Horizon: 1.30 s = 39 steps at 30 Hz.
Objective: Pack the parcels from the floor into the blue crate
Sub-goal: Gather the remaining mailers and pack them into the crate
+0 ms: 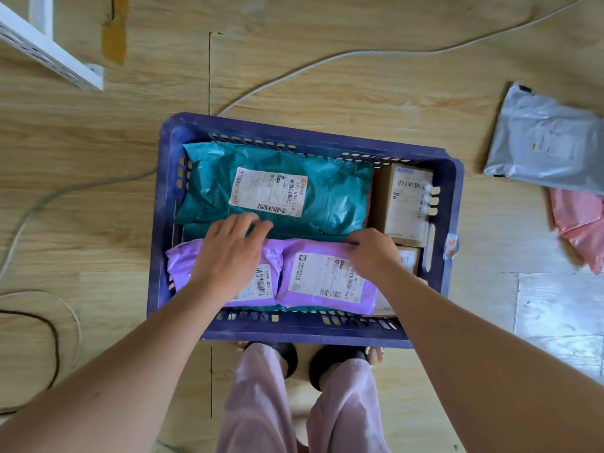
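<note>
Blue crate sits on the wooden floor, its near wall just past your black slippers at 6 o'clock. Inside, along that near wall, two mailers lie side by side with their labels up: the left purple parcel and the right purple parcel.

Your left hand lies flat on the left purple parcel, fingers straight and relaxed, the tips reaching over onto the teal parcel beyond it. Your right hand has its fingers curled over the far edge of the right purple parcel and pinches it.

The teal parcel fills the far half of the crate, from 9 to 12 o'clock. At 3 o'clock inside the crate a cardboard box stands against the right wall, with a smaller box just on its near side, partly hidden by your right wrist.

Outside the crate, at 2 o'clock, a grey parcel lies on the floor and overlaps a pink parcel. A white cable curves across at 12 o'clock, and a white rack sits at 10 o'clock.
</note>
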### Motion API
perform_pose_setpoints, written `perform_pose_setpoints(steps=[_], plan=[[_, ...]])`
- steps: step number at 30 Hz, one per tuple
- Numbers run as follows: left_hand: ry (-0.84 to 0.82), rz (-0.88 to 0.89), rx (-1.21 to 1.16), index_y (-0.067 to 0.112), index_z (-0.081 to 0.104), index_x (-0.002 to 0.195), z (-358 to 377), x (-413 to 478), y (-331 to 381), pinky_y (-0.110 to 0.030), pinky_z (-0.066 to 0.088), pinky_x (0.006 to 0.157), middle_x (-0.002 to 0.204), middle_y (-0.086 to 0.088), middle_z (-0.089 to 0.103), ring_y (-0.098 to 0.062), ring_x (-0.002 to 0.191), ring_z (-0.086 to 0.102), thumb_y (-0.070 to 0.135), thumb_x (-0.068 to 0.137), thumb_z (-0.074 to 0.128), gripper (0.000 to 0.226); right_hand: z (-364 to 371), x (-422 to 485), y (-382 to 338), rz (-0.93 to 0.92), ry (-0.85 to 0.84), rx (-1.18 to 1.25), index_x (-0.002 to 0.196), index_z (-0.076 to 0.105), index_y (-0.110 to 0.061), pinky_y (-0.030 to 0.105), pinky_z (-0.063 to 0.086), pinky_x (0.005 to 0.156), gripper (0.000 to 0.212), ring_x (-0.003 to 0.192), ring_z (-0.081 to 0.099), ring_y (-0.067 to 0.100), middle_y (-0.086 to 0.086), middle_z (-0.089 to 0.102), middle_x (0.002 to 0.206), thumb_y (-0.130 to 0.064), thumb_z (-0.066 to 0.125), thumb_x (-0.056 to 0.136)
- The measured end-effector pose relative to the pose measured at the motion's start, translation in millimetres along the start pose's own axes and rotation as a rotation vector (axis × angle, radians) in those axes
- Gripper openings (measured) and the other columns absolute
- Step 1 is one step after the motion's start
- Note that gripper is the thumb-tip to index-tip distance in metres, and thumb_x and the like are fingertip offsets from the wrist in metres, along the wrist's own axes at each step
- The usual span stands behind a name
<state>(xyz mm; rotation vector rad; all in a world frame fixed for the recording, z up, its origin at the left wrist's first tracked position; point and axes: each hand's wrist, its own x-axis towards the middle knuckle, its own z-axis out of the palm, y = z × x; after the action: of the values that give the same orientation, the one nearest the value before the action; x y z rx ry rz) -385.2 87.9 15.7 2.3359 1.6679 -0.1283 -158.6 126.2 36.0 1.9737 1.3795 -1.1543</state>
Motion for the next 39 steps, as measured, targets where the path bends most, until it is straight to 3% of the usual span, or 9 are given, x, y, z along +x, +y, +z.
perform_pose_setpoints(steps=[7, 11, 14, 18, 21, 24, 27, 35, 39], plan=[[-0.360, -0.068, -0.063, 0.012, 0.067, 0.109, 13.0, -12.8, 18.7, -0.035, 0.053, 0.050, 0.102, -0.009, 0.064, -0.028, 0.082, 0.064, 0.024, 0.065, 0.083, 0.048, 16.3, -11.8, 0.7, -0.136, -0.127, -0.045, 0.102, 0.067, -0.014, 0.034, 0.052, 0.079, 0.025, 0.095, 0.060, 0.031, 0.011, 0.063, 0.097, -0.012, 0.044, 0.093], [-0.305, -0.157, -0.114, 0.015, 0.047, 0.135, 9.4, -9.2, 24.3, -0.036, 0.052, 0.061, 0.134, -0.008, 0.046, -0.026, 0.111, 0.055, 0.026, 0.087, 0.062, 0.052, 22.6, -23.1, 4.1, -0.178, 0.241, 0.070, 0.130, 0.050, -0.019, 0.034, 0.049, 0.075, 0.041, 0.096, 0.060, 0.028, 0.006, 0.054, 0.124, -0.011, 0.051, 0.091], [-0.236, -0.085, -0.077, 0.011, 0.061, 0.103, -4.7, -12.4, 22.9, -0.026, 0.045, 0.041, 0.097, -0.010, 0.060, -0.026, 0.075, 0.063, 0.031, 0.059, 0.085, 0.054, 21.9, -35.1, 6.1, -0.261, 0.364, -0.076, 0.120, 0.050, -0.017, 0.032, 0.044, 0.058, 0.033, 0.085, 0.058, 0.027, 0.006, 0.047, 0.117, -0.010, 0.054, 0.088], [-0.336, -0.026, 0.015, 0.011, 0.058, 0.083, -0.8, -29.0, 22.3, -0.028, 0.044, 0.040, 0.078, -0.010, 0.055, -0.027, 0.064, 0.058, 0.031, 0.036, 0.092, 0.061, 41.9, -44.2, 10.0, -0.484, 0.055, -0.502, 0.132, 0.039, -0.023, 0.033, 0.044, 0.063, 0.054, 0.112, 0.047, 0.026, 0.008, 0.036, 0.129, -0.003, 0.054, 0.084], [-0.487, -0.067, 0.058, 0.018, 0.062, 0.111, 7.9, -33.8, 23.4, -0.041, 0.057, 0.066, 0.114, -0.014, 0.056, -0.034, 0.100, 0.061, 0.020, 0.036, 0.092, 0.080, 55.7, -41.7, 9.3, -0.461, -0.014, -0.574, 0.147, 0.013, -0.034, 0.035, 0.048, 0.082, 0.085, 0.139, 0.017, 0.031, 0.010, 0.002, 0.154, -0.003, 0.059, 0.083], [-0.494, -0.060, 0.083, 0.025, 0.017, 0.147, 22.4, -31.5, 21.6, -0.044, 0.030, 0.112, 0.155, -0.013, 0.005, -0.034, 0.142, 0.016, 0.002, 0.076, 0.066, 0.089, 63.0, -31.3, 5.5, -0.438, -0.046, -0.609, 0.149, -0.003, -0.035, 0.041, 0.042, 0.099, 0.100, 0.144, 0.000, 0.034, 0.011, -0.020, 0.155, -0.003, 0.063, 0.081], [-0.542, -0.061, 0.072, 0.025, 0.005, 0.149, 27.9, -20.9, 18.6, -0.043, 0.019, 0.117, 0.156, -0.010, -0.010, -0.030, 0.145, 0.002, -0.004, 0.081, 0.056, 0.090, 67.8, -19.8, 3.6, -0.435, -0.022, -0.634, 0.149, -0.003, -0.033, 0.042, 0.038, 0.102, 0.106, 0.142, 0.004, 0.034, 0.013, -0.016, 0.155, -0.009, 0.071, 0.076], [-0.605, -0.078, 0.013, 0.027, 0.011, 0.149, 34.7, -15.6, 11.6, -0.045, 0.016, 0.117, 0.156, -0.007, -0.006, -0.028, 0.145, 0.004, -0.007, 0.082, 0.053, 0.086, 76.1, -11.3, 2.1, -0.432, -0.007, -0.616, 0.149, 0.000, -0.031, 0.041, 0.039, 0.101, 0.107, 0.139, 0.014, 0.034, 0.015, -0.008, 0.154, -0.005, 0.072, 0.073], [-0.468, 0.003, 0.067, 0.020, 0.061, 0.119, 16.1, -14.7, 16.8, -0.043, 0.054, 0.083, 0.126, -0.012, 0.054, -0.030, 0.109, 0.061, 0.016, 0.042, 0.089, 0.082, 56.6, -21.8, 2.5, -0.474, -0.034, -0.565, 0.148, 0.013, -0.029, 0.038, 0.044, 0.090, 0.095, 0.134, 0.024, 0.032, 0.014, 0.002, 0.154, -0.004, 0.069, 0.075]])
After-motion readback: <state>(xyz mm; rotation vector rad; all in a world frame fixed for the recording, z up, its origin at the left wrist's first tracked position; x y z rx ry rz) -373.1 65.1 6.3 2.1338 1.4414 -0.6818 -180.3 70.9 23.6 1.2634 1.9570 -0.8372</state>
